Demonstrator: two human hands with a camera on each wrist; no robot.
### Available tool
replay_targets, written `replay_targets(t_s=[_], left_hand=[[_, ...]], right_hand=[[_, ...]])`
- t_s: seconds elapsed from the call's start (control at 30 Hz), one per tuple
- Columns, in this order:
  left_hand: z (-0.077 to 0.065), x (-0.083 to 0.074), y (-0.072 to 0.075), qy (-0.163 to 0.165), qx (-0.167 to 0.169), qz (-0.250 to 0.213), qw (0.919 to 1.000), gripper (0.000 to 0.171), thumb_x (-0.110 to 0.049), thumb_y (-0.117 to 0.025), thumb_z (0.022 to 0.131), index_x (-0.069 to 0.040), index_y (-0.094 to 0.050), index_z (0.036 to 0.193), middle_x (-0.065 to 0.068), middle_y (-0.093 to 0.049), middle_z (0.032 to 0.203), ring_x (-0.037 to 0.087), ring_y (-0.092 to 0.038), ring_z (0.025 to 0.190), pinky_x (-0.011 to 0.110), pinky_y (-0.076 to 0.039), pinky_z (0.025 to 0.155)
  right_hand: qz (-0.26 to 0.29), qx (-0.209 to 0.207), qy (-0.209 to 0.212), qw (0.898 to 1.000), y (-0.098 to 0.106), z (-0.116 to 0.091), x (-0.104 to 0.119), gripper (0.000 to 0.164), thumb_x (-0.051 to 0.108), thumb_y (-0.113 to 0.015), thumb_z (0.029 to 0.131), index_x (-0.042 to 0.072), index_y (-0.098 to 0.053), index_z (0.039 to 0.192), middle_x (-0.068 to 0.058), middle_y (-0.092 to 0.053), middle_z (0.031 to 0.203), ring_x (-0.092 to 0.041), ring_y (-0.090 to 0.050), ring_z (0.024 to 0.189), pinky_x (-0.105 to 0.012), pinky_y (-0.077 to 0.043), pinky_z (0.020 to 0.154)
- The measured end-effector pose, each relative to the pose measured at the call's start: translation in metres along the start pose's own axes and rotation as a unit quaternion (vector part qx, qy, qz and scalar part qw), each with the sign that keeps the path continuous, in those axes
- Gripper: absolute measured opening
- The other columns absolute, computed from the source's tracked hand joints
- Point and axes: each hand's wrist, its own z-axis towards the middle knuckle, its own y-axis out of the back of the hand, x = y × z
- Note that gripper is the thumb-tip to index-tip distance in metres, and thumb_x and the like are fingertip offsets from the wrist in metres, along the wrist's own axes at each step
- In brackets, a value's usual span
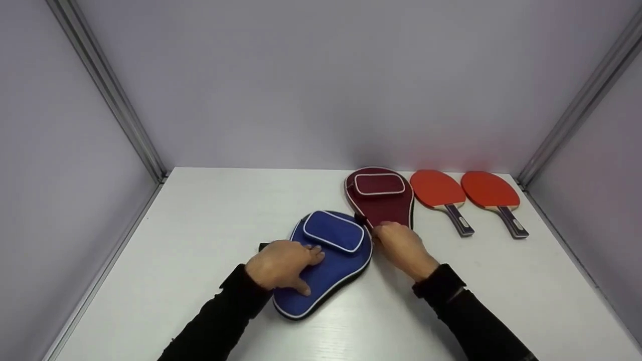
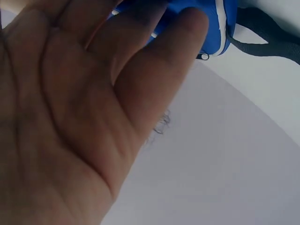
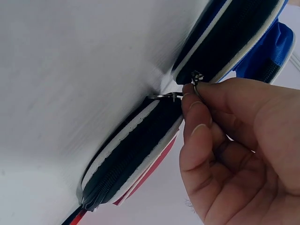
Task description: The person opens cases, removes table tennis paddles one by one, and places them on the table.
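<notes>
A blue table tennis bat case (image 1: 333, 271) with white piping and a raised front pocket lies slanted on the white table. My left hand (image 1: 281, 263) rests on its front, fingers and thumb stretched out over the fabric. At the case's right edge, my right hand (image 1: 401, 248) pinches a small metal zipper pull (image 3: 197, 77) between thumb and fingertips, seen best in the right wrist view. Directly behind that hand lies a maroon bat case (image 1: 381, 205), its lower end partly hidden by the hand. The inside of the blue case is out of sight.
Two red table tennis bats, a nearer-left bat (image 1: 437, 188) and a far-right bat (image 1: 490, 189), lie right of the maroon case, handles toward me. A dark strap (image 2: 265, 33) sticks out from the blue case. Pale panels enclose the table (image 1: 200, 200) at the back and sides.
</notes>
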Motion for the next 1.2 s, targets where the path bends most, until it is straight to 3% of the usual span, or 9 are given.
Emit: replay_targets(t_s=[0.27,0.6,0.9,1.2], left_hand=[[0.008,0.002,-0.004,0.008,0.002,-0.037,0.9993,0.088,-0.039,-0.096,0.100,-0.010,-0.058,0.174,0.011,-0.056,0.181,0.030,-0.055,0.170,0.047,-0.046,0.142],[0.011,0.009,-0.008,0.020,-0.031,-0.057,0.9977,0.079,-0.033,-0.094,0.102,-0.008,-0.062,0.170,0.014,-0.059,0.179,0.033,-0.058,0.168,0.050,-0.049,0.139],[0.015,0.017,-0.010,0.027,-0.038,-0.079,0.9958,0.078,-0.030,-0.092,0.104,-0.009,-0.060,0.171,0.018,-0.056,0.180,0.036,-0.056,0.169,0.052,-0.049,0.139],[0.020,0.024,-0.012,0.034,-0.042,-0.098,0.9937,0.076,-0.030,-0.089,0.106,-0.009,-0.059,0.173,0.018,-0.053,0.183,0.037,-0.053,0.171,0.054,-0.048,0.139]], right_hand=[[0.003,0.005,-0.001,1.000,0.000,0.001,-0.001,0.012,0.000,-0.083,0.102,0.002,-0.083,0.090,-0.015,-0.077,0.086,-0.040,-0.082,0.084,-0.057,-0.068,0.073],[0.000,-0.003,0.014,1.000,0.001,0.000,0.003,0.012,-0.001,-0.084,0.099,0.003,-0.081,0.088,-0.014,-0.075,0.083,-0.038,-0.079,0.081,-0.056,-0.066,0.071],[0.007,0.013,0.024,1.000,0.000,-0.002,0.005,0.007,-0.001,-0.084,0.100,0.002,-0.083,0.094,-0.015,-0.077,0.087,-0.038,-0.081,0.085,-0.056,-0.068,0.074],[0.010,0.019,0.028,0.999,0.002,-0.004,0.013,0.011,0.002,-0.084,0.101,0.005,-0.081,0.090,-0.014,-0.077,0.088,-0.039,-0.081,0.085,-0.058,-0.068,0.073]])
